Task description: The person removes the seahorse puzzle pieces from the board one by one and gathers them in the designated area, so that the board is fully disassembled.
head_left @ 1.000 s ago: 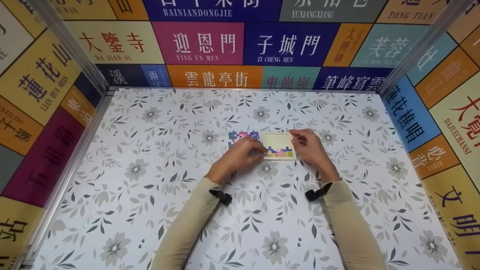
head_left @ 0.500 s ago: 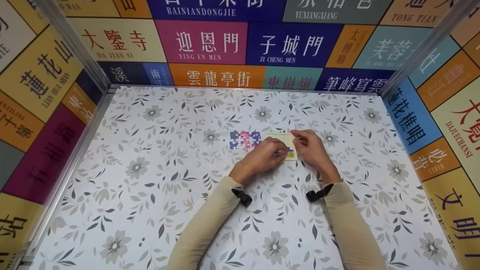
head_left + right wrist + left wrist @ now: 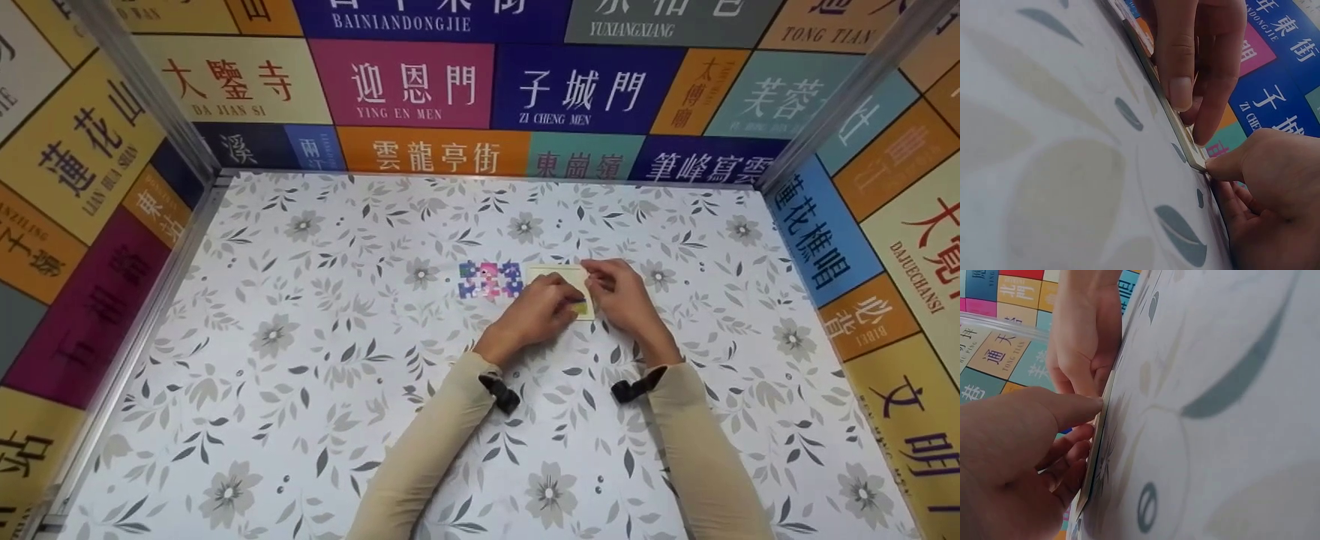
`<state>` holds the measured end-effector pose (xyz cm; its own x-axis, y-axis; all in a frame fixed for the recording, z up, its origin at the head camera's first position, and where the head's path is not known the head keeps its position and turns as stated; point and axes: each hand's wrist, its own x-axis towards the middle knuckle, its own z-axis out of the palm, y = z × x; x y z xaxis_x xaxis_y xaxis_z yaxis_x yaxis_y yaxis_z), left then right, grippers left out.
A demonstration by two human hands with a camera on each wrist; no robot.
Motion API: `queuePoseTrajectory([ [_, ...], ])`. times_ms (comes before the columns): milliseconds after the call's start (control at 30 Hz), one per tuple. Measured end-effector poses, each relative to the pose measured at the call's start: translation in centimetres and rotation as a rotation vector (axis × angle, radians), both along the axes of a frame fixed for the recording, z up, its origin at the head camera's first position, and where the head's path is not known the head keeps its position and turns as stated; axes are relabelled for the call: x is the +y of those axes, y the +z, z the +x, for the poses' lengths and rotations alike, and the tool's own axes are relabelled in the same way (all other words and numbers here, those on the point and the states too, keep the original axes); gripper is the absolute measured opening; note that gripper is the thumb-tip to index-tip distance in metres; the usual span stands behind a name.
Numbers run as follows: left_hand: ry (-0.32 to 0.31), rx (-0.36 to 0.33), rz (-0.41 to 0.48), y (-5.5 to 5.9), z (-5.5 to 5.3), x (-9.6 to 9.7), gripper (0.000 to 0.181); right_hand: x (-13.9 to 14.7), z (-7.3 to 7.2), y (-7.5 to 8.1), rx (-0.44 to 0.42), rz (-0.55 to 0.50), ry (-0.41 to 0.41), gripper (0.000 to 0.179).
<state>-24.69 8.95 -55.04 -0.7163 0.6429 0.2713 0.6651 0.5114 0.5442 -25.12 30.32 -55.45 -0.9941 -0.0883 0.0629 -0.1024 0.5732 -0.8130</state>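
A cream puzzle tray [image 3: 559, 271] lies flat on the table, with joined pieces along its near side, partly covered by my left hand. My left hand [image 3: 541, 306] reaches over the tray from the left. In the right wrist view its thumb [image 3: 1180, 93] points down and its fingers touch the tray's face; I see no loose piece between them. My right hand [image 3: 621, 291] pinches the tray's right edge near the far corner, fingers bent. Left of the tray lie several loose jigsaw pieces [image 3: 490, 280], purple, pink and green, close together.
A white tablecloth [image 3: 300, 435] with grey flowers and leaves covers the table. Colourful panels [image 3: 420, 82] with Chinese lettering wall the back and both sides. Dark straps [image 3: 501, 394] circle both wrists.
My left hand has moved right, from the tray's left edge to over its middle, uncovering the loose pieces. My right hand stays at the right edge.
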Motion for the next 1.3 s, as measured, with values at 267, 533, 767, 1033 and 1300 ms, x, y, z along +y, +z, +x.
queuePoseTrajectory([
  [267, 0.034, -0.073, 0.02, -1.4, -0.6, 0.2, 0.038, 0.0, 0.0, 0.0, 0.0, 0.012, 0.0, 0.039],
  [533, 0.065, -0.096, 0.05, -3.7, -1.2, 1.0, 0.04, 0.0, -0.1, -0.1, -0.01, 0.006, 0.002, 0.039],
  [767, 0.085, -0.122, -0.002, -1.3, 0.1, 0.7, 0.043, 0.1, 0.0, -0.1, -0.015, -0.004, 0.002, 0.039],
  [1033, 0.091, -0.121, -0.019, 0.0, 0.7, 0.6, 0.046, -0.1, 0.0, 0.0, 0.002, -0.01, 0.0, 0.039],
  [1300, 0.086, -0.166, 0.068, -3.0, -0.7, 1.0, 0.045, 0.0, 0.0, 0.0, 0.0, 0.013, 0.001, 0.04],
])
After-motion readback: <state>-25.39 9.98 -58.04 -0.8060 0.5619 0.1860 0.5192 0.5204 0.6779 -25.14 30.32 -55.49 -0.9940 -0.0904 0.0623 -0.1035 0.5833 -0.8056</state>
